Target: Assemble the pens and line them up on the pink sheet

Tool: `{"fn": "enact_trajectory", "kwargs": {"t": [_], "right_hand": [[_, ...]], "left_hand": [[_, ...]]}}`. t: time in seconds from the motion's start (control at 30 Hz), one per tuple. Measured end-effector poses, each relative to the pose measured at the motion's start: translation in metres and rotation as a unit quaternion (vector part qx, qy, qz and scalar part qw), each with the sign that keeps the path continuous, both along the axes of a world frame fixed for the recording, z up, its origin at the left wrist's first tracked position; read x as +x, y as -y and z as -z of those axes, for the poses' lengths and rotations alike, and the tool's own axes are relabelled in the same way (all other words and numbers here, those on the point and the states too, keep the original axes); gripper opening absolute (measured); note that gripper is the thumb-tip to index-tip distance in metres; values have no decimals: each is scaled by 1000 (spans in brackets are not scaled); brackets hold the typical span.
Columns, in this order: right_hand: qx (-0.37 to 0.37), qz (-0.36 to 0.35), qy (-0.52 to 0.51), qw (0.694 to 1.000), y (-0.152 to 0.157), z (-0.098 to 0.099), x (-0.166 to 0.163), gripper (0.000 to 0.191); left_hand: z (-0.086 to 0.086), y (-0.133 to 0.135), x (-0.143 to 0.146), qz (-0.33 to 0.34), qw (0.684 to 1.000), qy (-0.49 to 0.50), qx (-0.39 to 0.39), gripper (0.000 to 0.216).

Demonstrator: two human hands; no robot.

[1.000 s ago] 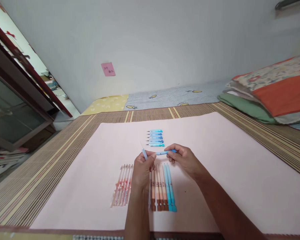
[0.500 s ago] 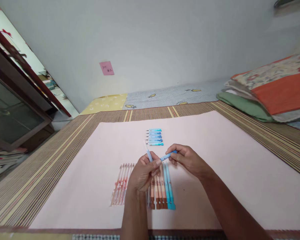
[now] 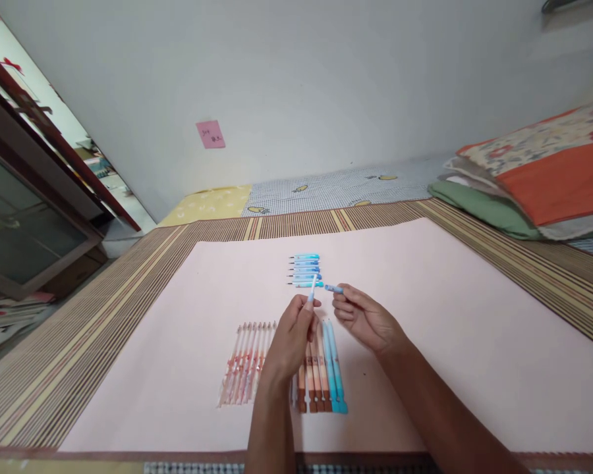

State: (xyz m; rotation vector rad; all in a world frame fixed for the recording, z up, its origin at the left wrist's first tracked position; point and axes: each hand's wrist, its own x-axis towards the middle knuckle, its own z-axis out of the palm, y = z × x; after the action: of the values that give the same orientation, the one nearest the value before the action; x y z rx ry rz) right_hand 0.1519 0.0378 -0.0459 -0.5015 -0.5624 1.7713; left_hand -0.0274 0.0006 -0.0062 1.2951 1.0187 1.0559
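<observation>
Head view, left hand (image 3: pixel 291 339) pinching a pale blue refill (image 3: pixel 311 290) upright over the pink sheet (image 3: pixel 439 329), right hand (image 3: pixel 368 319) pinching a blue pen piece (image 3: pixel 334 288) beside it, row of blue pens (image 3: pixel 306 270) just beyond.

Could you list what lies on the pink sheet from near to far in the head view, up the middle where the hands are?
Row of brown and blue pen barrels → left hand holding a pale blue pen part → row of short blue pen parts → far edge of the pink sheet.
</observation>
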Motion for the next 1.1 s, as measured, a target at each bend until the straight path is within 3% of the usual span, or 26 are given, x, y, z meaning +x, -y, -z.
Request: {"fn": "enact_trajectory", "kwargs": {"t": [0.17, 0.47, 0.77, 0.93, 1.1], "right_hand": [[8, 49, -31, 998, -4, 0, 4, 22], [0, 106, 29, 994, -8, 1, 13, 21], [62, 84, 100, 989, -5, -6, 18, 19], [62, 102, 110, 987, -6, -4, 23, 20], [57, 69, 113, 990, -4, -6, 22, 20]], "left_hand": [[0, -2, 0, -1, 1000, -17, -15, 26], [-4, -2, -1, -42, 999, -25, 12, 32], [-8, -2, -3, -46, 995, -70, 45, 30], [-9, 0, -6, -61, 995, -63, 36, 35], [-8, 0, -6, -67, 995, -68, 26, 33]]}}
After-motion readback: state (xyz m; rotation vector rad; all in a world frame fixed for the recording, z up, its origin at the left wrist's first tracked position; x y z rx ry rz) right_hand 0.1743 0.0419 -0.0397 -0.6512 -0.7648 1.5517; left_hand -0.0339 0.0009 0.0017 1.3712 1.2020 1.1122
